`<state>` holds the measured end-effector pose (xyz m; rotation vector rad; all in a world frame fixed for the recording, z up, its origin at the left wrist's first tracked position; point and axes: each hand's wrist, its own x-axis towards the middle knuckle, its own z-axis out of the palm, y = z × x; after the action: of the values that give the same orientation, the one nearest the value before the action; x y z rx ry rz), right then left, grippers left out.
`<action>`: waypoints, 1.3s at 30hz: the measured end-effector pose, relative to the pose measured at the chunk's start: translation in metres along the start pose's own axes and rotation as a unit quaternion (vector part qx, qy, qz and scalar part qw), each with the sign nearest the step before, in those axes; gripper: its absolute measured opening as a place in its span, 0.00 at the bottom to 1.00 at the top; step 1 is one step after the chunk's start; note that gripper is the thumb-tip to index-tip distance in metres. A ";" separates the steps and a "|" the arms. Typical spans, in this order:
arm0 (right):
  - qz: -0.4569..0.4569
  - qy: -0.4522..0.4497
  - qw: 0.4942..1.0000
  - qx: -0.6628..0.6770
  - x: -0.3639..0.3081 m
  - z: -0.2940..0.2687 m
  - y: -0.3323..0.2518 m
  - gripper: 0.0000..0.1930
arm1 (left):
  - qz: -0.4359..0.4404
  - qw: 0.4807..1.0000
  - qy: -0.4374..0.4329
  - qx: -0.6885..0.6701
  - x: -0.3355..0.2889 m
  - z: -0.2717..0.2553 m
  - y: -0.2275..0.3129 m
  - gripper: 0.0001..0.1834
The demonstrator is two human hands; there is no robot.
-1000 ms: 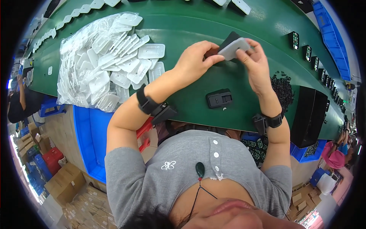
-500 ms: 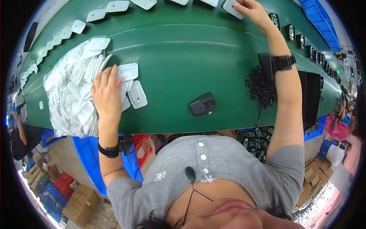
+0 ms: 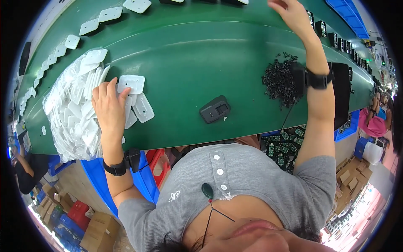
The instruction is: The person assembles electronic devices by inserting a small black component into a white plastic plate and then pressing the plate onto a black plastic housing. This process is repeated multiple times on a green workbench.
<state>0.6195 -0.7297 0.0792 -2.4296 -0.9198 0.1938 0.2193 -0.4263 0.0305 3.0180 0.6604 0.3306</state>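
Observation:
My left hand [image 3: 108, 103] rests at the right edge of a heap of white plastic covers [image 3: 77, 113] in a clear bag. Its fingers are spread, with the thumb touching a loose white cover [image 3: 132, 83]. Another cover [image 3: 143, 108] lies beside that one. Up at the far edge of the picture, my right hand [image 3: 295, 17] is partly cut off; its fingers are slightly bent and apart, with nothing visible in them. To its left sits a white-topped housing [image 3: 236, 1], and to its right stand black housings with circuit boards [image 3: 322, 28].
A black device [image 3: 215, 110] lies on the green table [image 3: 189, 80]. Small black parts [image 3: 280, 80] form a pile under my right forearm. White-topped housings [image 3: 110, 14] line the far left side. Blue bins [image 3: 98, 176] stand below the table, and circuit boards [image 3: 283, 147] lie near my waist.
My right hand has let go of the white-topped housing and moved to the right. The far row of housings sits farther left in the picture. My left hand's thumb has spread away from its fingers.

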 end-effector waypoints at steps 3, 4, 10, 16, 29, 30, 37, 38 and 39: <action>0.012 0.003 0.994 -0.112 -0.048 0.001 0.014 0.12 | -0.012 1.000 0.021 0.009 -0.003 0.004 0.000 0.18; 0.001 -0.005 0.994 -0.107 -0.064 0.000 0.014 0.11 | -0.032 0.999 0.004 -0.033 -0.001 0.005 -0.002 0.17; -0.135 -0.009 0.988 -0.070 -0.118 0.026 0.007 0.09 | 0.021 0.995 0.055 -0.083 0.011 0.007 0.007 0.18; -0.180 -0.028 0.980 -0.085 -0.117 0.034 0.007 0.06 | 0.043 0.990 0.047 -0.128 0.016 0.011 0.015 0.18; -0.107 0.073 0.990 0.063 -0.122 0.056 -0.084 0.04 | 0.061 0.986 0.084 -0.131 0.030 0.019 0.030 0.24; -0.114 0.070 0.986 0.097 -0.120 0.060 -0.095 0.04 | 0.063 0.986 0.084 -0.133 0.031 0.021 0.035 0.24; -0.011 -0.051 0.910 0.411 -0.116 0.084 -0.125 0.05 | 0.037 0.986 -0.025 -0.163 0.035 0.011 0.045 0.24; -0.016 -0.074 0.879 0.470 -0.116 0.086 -0.125 0.06 | 0.013 0.977 -0.064 -0.205 0.035 0.008 0.047 0.24; -0.015 -0.075 0.879 0.470 -0.116 0.089 -0.125 0.06 | 0.013 0.976 -0.064 -0.205 0.034 0.005 0.051 0.24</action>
<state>0.4321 -0.6889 0.0632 -1.4999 -0.6845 0.6550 0.2715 -0.4584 0.0361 2.6275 0.4745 0.2348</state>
